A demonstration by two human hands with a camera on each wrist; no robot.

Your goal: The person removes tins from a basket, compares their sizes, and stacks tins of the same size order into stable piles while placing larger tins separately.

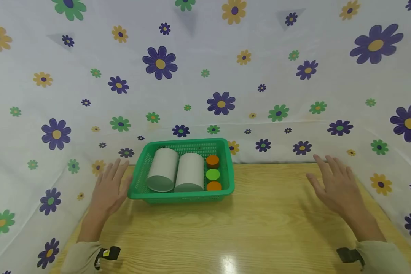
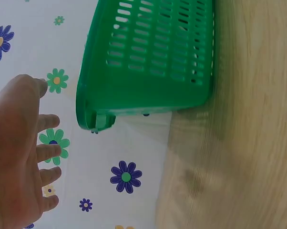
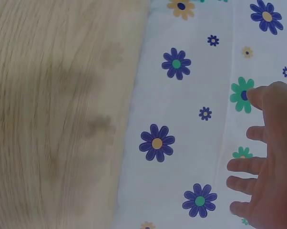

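Basket (image 1: pixel 181 196), green plastic w/ slotted walls, is sitting upright on a wood-grain table (image 1: pixel 270 213), L of ctr. in the head view, btwn a person's two hands and much nearer the L one. Its back is standing close to a flowered cloth (image 1: pixel 260 72); can't tell if the two are touching. Inside, 2 white cylinders are lying side by side, L cylinder (image 1: pixel 164 167) and R cylinder (image 1: pixel 190 171), near ends facing the person. By the basket's R wall, 3 small rounds are forming a row, back to front: rear orange round (image 1: pixel 212 161), green round (image 1: pixel 213 174), front orange round (image 1: pixel 214 186). The rear one is showing part of its side.

L hand (image 1: pixel 106 190) is hovering just beside the basket's L end, wide, fingers extended & thumb pointing toward the rim; the L wrist view is showing a gap btwn thumb and plastic. R hand (image 1: pixel 339 188) is hanging over the table's R side, well apart from the basket, also wide, fingers spread, thumb out to its L; its shadow is falling on the wood.

Beige sleeves (image 1: pixel 383 257) are covering both forearms, w/ dark straps (image 1: pixel 350 255) showing at the cuffs, the L one bearing a yellow patch (image 1: pixel 106 252). Glare (image 1: pixel 228 262) is brightening the table's near edge, approx. mid-frame.
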